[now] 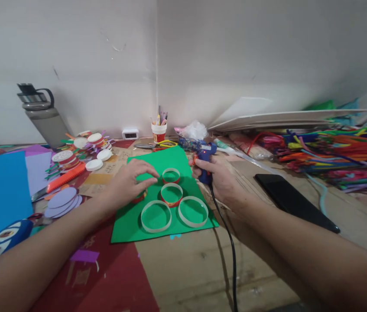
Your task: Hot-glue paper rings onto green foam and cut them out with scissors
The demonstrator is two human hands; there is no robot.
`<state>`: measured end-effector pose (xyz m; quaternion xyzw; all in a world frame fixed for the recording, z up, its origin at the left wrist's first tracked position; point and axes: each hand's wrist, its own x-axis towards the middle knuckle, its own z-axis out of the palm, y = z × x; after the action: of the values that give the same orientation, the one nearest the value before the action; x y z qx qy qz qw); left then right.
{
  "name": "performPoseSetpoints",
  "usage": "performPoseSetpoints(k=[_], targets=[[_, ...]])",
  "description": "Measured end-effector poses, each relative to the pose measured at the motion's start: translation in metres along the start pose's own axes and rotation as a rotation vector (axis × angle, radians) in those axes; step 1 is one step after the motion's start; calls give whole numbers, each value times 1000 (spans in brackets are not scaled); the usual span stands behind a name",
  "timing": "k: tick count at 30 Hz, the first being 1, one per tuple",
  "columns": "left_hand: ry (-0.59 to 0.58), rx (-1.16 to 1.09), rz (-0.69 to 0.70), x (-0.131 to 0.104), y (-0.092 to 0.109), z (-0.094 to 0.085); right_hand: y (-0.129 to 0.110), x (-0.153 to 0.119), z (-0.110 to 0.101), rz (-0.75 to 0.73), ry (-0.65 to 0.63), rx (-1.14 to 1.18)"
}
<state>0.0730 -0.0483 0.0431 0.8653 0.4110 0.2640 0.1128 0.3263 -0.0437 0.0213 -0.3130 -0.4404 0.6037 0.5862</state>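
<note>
A green sheet (128,229) lies on the cardboard-covered table, with several rings on it. Two larger white rings, a left one (156,231) and a right one (193,224), are nearest me. Beyond them sit two red-and-white rings, one in the middle (171,203) and a smaller one (170,180) behind it. My left hand (134,182) hovers over the sheet's left side, fingers apart, above another red ring (139,197) that it partly hides. My right hand (214,175) is wrapped round a blue glue gun (206,157) at the sheet's right edge, its nozzle pointing left.
A black phone (295,201) and pipe cleaners (342,151) lie right. Left are a bottle (45,121), an orange cutter (66,177), purple discs (61,201) and blue paper (1,190). Behind stand a pen cup (159,132) and pliers (154,146). The gun's cord (232,247) runs toward me.
</note>
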Motion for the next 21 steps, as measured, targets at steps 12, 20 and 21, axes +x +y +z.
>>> performPoseSetpoints(k=[12, 20, 21], targets=[[-406, 281, 117, 27, 7, 6, 10, 4, -4, 5, 47, -36], [-387, 376, 40, 52, -16, 21, 8, 6, -4, -16, 58, -37], [-360, 388, 4, 56, -18, 20, 8, 6, -4, -21, 56, -34]])
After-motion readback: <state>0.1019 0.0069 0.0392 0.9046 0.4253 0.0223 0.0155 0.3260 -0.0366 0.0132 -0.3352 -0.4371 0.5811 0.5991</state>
